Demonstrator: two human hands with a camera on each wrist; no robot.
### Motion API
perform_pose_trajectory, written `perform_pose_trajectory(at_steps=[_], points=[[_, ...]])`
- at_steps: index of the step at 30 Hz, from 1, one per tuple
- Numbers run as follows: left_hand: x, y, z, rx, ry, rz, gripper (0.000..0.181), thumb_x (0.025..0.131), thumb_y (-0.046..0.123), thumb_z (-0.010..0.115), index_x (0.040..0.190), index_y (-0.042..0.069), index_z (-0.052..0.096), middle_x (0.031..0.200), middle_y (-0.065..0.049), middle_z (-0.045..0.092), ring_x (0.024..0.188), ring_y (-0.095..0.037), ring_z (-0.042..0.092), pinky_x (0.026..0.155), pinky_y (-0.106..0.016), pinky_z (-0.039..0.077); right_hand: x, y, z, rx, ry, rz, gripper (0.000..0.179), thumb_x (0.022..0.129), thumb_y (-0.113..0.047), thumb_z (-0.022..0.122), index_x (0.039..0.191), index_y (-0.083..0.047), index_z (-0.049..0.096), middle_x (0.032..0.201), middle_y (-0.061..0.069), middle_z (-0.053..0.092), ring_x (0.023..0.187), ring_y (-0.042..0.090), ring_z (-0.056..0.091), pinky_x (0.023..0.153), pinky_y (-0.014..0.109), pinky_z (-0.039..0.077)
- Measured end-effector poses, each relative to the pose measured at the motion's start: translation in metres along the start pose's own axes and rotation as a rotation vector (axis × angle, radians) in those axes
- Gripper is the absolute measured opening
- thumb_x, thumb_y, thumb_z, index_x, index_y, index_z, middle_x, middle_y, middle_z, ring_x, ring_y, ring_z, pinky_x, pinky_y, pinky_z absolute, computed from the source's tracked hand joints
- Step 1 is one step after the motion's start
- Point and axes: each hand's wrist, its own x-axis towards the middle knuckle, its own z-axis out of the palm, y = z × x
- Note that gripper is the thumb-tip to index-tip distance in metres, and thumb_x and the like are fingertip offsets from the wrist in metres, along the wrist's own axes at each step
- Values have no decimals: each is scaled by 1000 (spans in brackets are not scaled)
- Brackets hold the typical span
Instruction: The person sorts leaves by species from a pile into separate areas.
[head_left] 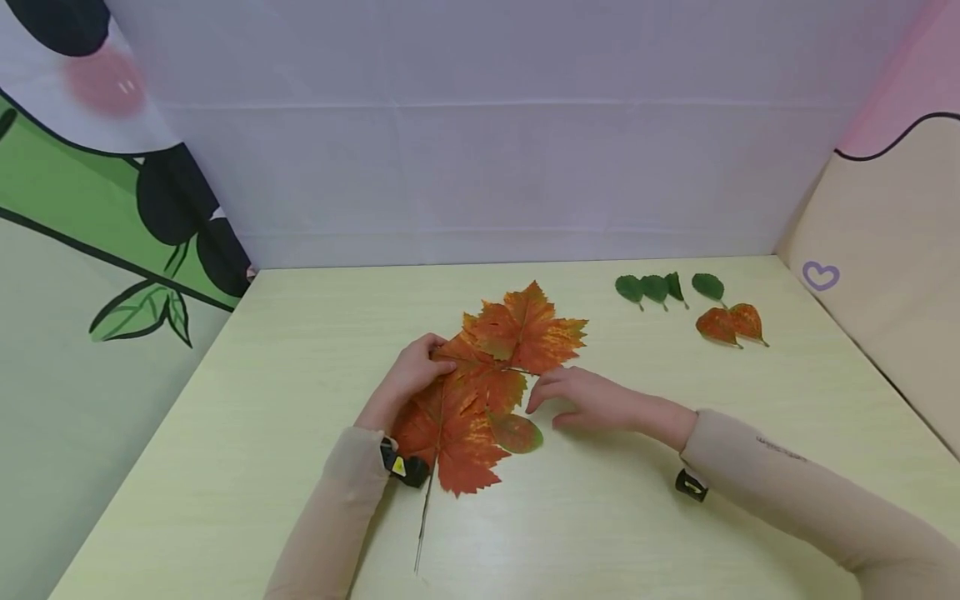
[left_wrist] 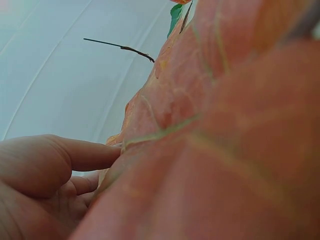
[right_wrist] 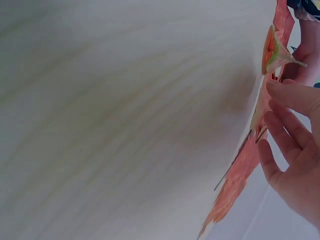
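Observation:
Three orange-red maple leaves, an upper one [head_left: 534,329], a middle one [head_left: 472,385] and a lower one [head_left: 453,446], overlap in a row on the table. My left hand [head_left: 411,371] pinches the left edge of the leaves; in the left wrist view its thumb [left_wrist: 97,156] lies on top and the fingers go underneath. The right hand [head_left: 592,398] hovers at their right side, fingers loosely bent and holding nothing, tips close to a thin dark stem [head_left: 522,371]. Beside the lower leaf is a small oval orange-green leaf [head_left: 519,433]. A long stem [head_left: 422,533] points toward me.
At the back right of the pale table [head_left: 247,400] lie several small green leaves [head_left: 654,288] and two rounded orange leaves [head_left: 717,326]. A plain cloth wall [head_left: 480,183] rises behind the table, with printed panels at the left and right.

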Motion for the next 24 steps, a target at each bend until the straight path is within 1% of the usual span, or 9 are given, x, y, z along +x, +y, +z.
perform_pose_trajectory(at_steps=[5, 11, 18, 24], points=[[0, 1, 0, 10, -2, 0, 38, 86, 17, 61, 119, 2, 50, 118, -18, 54, 104, -31, 50, 90, -44, 40, 7, -4, 5, 18, -7, -43, 27, 79, -6, 67, 104, -18, 66, 111, -2, 60, 106, 16, 53, 91, 34, 42], [1, 0, 0, 8, 0, 4, 39, 85, 16, 61, 119, 1, 50, 119, -18, 54, 105, -31, 50, 91, -45, 40, 13, -6, 10, -27, 4, -62, 23, 80, -9, 68, 99, -21, 68, 110, -1, 59, 105, 16, 54, 89, 35, 43], [0, 1, 0, -5, -8, -7, 39, 85, 17, 62, 119, 2, 50, 120, -17, 54, 106, -31, 50, 91, -44, 39, 15, -12, 7, -26, 37, -24, 9, 84, -18, 65, 90, -22, 69, 109, -2, 60, 104, 16, 54, 91, 37, 41], [0, 0, 0, 0, -2, -6, 39, 85, 17, 62, 119, 2, 50, 119, -17, 54, 105, -31, 50, 91, -44, 40, 16, -11, -2, 37, 101, -1, 7, 87, -20, 60, 91, -20, 66, 102, -6, 63, 99, 11, 56, 93, 38, 39]])
